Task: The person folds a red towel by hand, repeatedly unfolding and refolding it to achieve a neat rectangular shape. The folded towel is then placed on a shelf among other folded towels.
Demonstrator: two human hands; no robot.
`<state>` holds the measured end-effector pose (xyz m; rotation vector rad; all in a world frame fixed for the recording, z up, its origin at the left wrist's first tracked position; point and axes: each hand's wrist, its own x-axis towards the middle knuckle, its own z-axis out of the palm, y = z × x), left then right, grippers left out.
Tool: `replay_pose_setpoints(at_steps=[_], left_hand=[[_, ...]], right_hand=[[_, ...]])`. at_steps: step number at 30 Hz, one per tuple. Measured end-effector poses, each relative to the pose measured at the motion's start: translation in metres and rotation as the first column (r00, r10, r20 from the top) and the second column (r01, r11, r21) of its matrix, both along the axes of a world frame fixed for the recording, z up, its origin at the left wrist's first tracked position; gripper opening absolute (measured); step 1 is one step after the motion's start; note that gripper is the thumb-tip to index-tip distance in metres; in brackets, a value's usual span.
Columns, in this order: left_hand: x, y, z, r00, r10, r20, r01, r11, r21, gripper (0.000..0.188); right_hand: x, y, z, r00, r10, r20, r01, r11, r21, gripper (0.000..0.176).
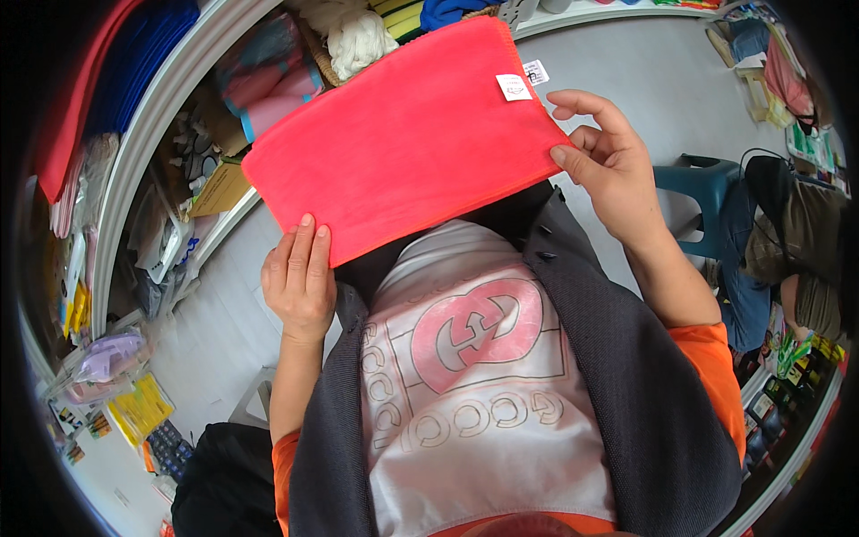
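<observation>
A folded red cloth [402,134] with stitched edges is held out flat above my lap. My left hand [302,275] grips its near left corner, fingers on top and the thumb hidden underneath. At the near right corner, my right hand [597,154] pinches the edge between thumb and curled fingers, while the index finger reaches out past the cloth. A white label [513,88] with writing lies on the cloth by its right edge. Another white label [536,72] sticks out beyond that edge. Under the cloth is a dark garment over my lap, mostly covered.
Shelves with packaged goods curve along the left, with a stack of blue cloths [149,64] at top left. White mop yarn [359,40] lies beyond the cloth. To the right are a teal plastic stool [701,201] and a seated person in jeans [741,302]. Goods line the right edge.
</observation>
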<state>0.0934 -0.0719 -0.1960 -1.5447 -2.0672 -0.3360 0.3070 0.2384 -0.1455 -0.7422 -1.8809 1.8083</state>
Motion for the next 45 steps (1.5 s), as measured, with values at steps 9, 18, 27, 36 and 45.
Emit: replay_pose_setpoints(at_steps=[9, 18, 27, 36, 45], left_hand=[[0.002, -0.009, 0.003, 0.938, 0.028, 0.346, -0.090, 0.982, 0.164, 0.041], [-0.006, 0.000, -0.001, 0.245, -0.190, 0.951, -0.546, 0.783, 0.297, 0.059], [-0.035, -0.010, 0.011, -0.572, -0.617, 0.541, -0.596, 0.765, 0.243, 0.051], [-0.030, 0.029, 0.023, 0.037, -0.385, 0.922, -0.577, 0.745, 0.335, 0.057], [-0.034, 0.040, 0.015, 0.110, -0.399, 0.910, -0.503, 0.768, 0.397, 0.060]], right_hand=[[-0.013, -0.001, 0.004, 0.989, -0.008, 0.148, 0.025, 0.993, -0.114, 0.067], [-0.024, 0.010, -0.002, 0.999, -0.028, 0.040, 0.031, 0.996, -0.087, 0.067], [-0.048, 0.022, -0.004, 1.000, 0.026, 0.007, -0.026, 0.999, -0.020, 0.056], [-0.048, 0.008, 0.007, 0.996, 0.025, -0.086, 0.010, 0.925, 0.379, 0.056], [-0.055, 0.024, 0.000, 0.999, -0.027, 0.025, 0.010, 0.848, 0.530, 0.050]])
